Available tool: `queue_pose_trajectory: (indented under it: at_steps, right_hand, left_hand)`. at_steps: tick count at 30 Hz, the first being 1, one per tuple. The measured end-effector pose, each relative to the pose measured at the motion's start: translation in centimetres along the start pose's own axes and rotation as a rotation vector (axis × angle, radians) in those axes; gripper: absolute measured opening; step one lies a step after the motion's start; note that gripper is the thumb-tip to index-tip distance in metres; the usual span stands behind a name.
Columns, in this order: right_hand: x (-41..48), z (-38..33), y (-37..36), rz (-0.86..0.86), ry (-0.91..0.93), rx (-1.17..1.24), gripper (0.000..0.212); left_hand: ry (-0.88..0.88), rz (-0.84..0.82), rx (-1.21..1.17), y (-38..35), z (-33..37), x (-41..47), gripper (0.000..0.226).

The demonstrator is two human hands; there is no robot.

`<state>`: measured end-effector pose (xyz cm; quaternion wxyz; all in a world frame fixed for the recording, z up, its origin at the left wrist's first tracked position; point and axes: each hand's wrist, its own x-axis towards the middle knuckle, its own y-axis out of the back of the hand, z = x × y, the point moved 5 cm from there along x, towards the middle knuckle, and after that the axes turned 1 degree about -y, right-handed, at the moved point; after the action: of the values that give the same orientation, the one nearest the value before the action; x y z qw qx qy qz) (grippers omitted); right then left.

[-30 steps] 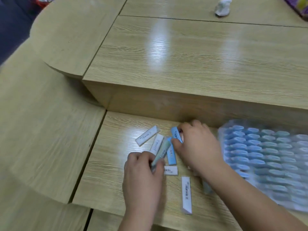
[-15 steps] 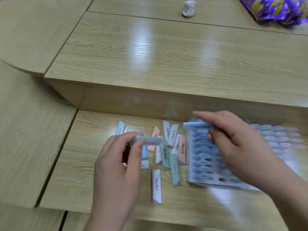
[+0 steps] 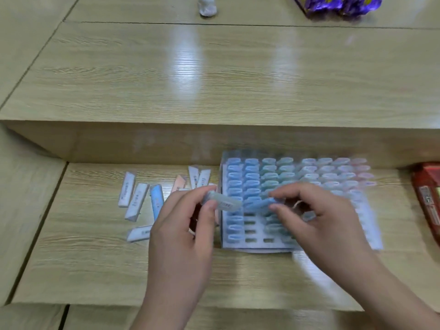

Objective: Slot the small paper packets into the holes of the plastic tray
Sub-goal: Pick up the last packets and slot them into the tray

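Note:
A clear plastic tray lies on the lower wooden desk, most of its holes filled with blue, green and pink packets. My left hand pinches a pale green packet just left of the tray. Over the tray's front middle my right hand pinches a blue packet, held low above the rows. Several loose packets in white, blue and pink lie on the desk to the left of the tray, partly hidden by my left hand.
A raised desk tier stands directly behind the tray. A red box lies at the right edge. On the upper surface sit a small white object and a purple foil bag.
Both hands have carried their packets rightward and down to the tray; the right hand's blue packet now sits low over the front rows. The view has shifted right, bringing the red box in.

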<state>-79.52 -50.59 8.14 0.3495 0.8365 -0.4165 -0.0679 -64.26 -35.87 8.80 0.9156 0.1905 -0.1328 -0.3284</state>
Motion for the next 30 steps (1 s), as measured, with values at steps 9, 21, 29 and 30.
queue_pose_trajectory:
  at_steps: [9, 21, 29, 30]
  right_hand:
    - [0.13, 0.63, -1.36, -0.019, 0.134, -0.154, 0.011]
    - [-0.03, 0.54, -1.36, 0.033, 0.240, -0.268, 0.025]
    - [0.36, 0.33, -1.23, 0.062, 0.259, -0.260, 0.022]
    - [0.37, 0.24, -1.33, 0.044, 0.267, -0.256, 0.022]
  left_hand:
    - [-0.014, 0.034, 0.012, 0.50, 0.05, -0.26, 0.022]
    - [-0.016, 0.012, 0.032, 0.33, -0.23, -0.62, 0.026]
    - [-0.031, 0.027, 0.027, 0.57, -0.42, -0.71, 0.023]
    - [-0.037, 0.029, 0.039, 0.64, -0.36, -0.75, 0.023]
